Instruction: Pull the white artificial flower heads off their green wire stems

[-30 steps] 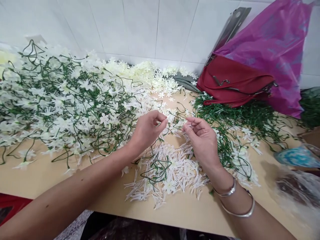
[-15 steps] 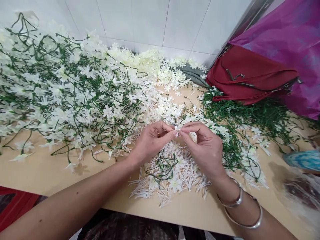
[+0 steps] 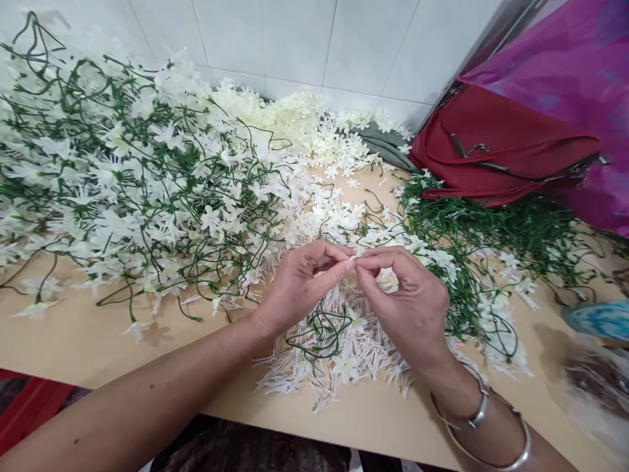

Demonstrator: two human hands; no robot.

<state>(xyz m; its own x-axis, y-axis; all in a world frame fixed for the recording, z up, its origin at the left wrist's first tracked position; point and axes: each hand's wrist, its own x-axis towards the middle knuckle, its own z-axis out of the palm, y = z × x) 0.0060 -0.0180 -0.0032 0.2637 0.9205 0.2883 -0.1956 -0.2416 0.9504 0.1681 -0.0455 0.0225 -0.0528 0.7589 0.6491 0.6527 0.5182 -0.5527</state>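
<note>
My left hand (image 3: pixel 299 282) and my right hand (image 3: pixel 410 305) meet fingertip to fingertip above the tan table (image 3: pixel 88 334). Both pinch a tiny white flower piece (image 3: pixel 352 261) between thumb and forefinger. Under them lies a pile of loose white flower pieces (image 3: pixel 339 354) with a thin green stem (image 3: pixel 319 331) curled on top. A big heap of finished white flowers on green stems (image 3: pixel 128 177) spreads to the left. My right wrist wears two silver bangles (image 3: pixel 484 426).
A red bag (image 3: pixel 496 147) leans at the back right under a purple plastic bag (image 3: pixel 565 72). Bare green stems (image 3: pixel 491 242) lie in front of it. A blue packet (image 3: pixel 597 318) sits at the right edge. White tiles back the table.
My hands came together from apart, and now both pinch the same small flower piece. The view shifted slightly down and left.
</note>
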